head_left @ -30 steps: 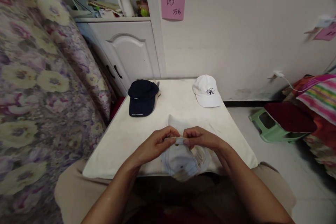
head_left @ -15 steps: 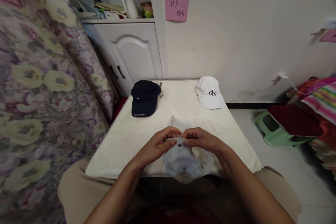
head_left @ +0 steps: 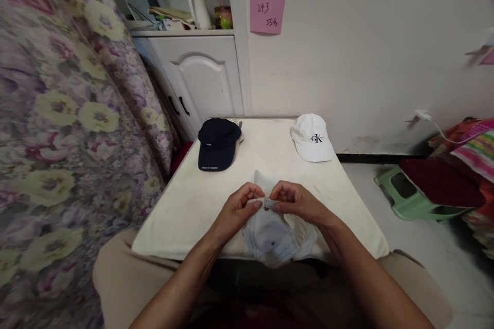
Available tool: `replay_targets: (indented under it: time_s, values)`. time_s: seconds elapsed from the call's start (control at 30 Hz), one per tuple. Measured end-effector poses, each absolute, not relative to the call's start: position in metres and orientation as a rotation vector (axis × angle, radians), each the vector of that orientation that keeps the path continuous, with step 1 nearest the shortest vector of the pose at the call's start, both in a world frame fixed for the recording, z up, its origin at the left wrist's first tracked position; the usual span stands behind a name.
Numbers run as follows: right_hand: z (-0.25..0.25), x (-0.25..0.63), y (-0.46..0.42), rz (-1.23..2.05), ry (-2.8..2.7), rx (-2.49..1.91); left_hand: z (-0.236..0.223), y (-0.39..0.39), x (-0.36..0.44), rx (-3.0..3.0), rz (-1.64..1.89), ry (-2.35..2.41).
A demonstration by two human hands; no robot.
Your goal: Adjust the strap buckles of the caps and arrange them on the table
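Note:
A light blue baseball cap [head_left: 270,239] is between my hands at the front edge of the table, its strap end and small metal eyelet uppermost. My left hand [head_left: 242,208] pinches the strap from the left, thumb against fingers. From the right, my right hand [head_left: 295,199] pinches the same strap close beside it, so the fingertips nearly meet. Part of the cap shows beyond my hands, and its inside opens toward the right. Farther back on the table sit a navy cap [head_left: 219,143] on the left and a white cap [head_left: 312,138] with dark letters on the right.
The caps are on a small table with a cream cover [head_left: 185,216]. A floral curtain [head_left: 77,139] hangs at the left, and a white cabinet [head_left: 204,77] stands behind. On the floor at right is a green stool [head_left: 401,195] with a dark red top.
The view has shifted slightly, so everything sits a little farther right. Both hands keep their pinch on the cap's strap, with the right fingers slightly shifted.

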State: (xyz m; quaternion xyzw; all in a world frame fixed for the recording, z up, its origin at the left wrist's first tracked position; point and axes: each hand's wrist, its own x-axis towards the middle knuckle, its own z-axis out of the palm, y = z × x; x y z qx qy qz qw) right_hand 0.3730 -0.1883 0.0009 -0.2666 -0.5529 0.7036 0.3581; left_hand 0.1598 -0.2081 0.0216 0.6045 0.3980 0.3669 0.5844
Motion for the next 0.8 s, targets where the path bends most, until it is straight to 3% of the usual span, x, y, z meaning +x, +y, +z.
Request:
replay_targets:
  time_s: [0.33, 0.8]
  values:
    - [-0.004, 0.373, -0.187, 1.883, -1.401, -0.696, 0.037, -0.226, 0.158, 1.834, 0.797, 1.117]
    - [-0.004, 0.376, -0.187, 1.832, -1.488, -0.688, 0.020, -0.224, 0.163, 2.062, 0.845, 1.144]
